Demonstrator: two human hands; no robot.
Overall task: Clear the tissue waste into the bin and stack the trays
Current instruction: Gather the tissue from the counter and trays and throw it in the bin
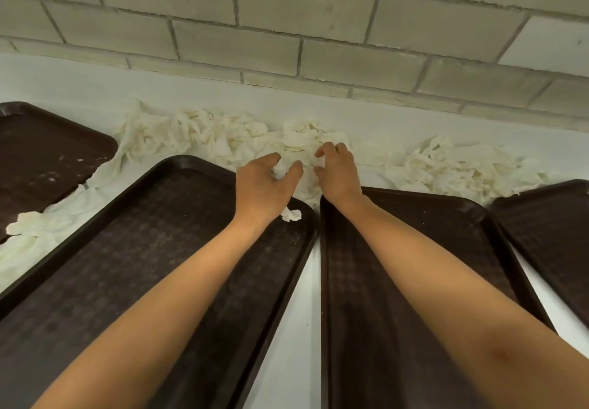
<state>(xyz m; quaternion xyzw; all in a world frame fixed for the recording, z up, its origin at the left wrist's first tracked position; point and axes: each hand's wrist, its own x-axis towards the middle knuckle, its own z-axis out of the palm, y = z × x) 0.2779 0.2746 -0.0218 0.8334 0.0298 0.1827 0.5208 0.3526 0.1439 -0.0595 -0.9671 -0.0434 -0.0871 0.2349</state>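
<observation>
Figure: both hands at the tissue waste, beyond four brown trays.
Left hand and right hand grip crumpled tissue with curled fingers; the waste lies along the bench.

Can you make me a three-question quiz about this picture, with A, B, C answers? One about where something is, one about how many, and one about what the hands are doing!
1. Where is most of the tissue?
A) in a bin
B) on the counter along the wall
C) on the floor

2. How many trays can you see?
A) two
B) four
C) six

3. What are the left hand and right hand doing?
A) lifting a tray
B) lying flat
C) grabbing tissue

Answers:
1 B: it is piled on the white counter behind the trays.
2 B: four brown trays lie side by side.
3 C: both hands curl their fingers into the tissue.
</observation>
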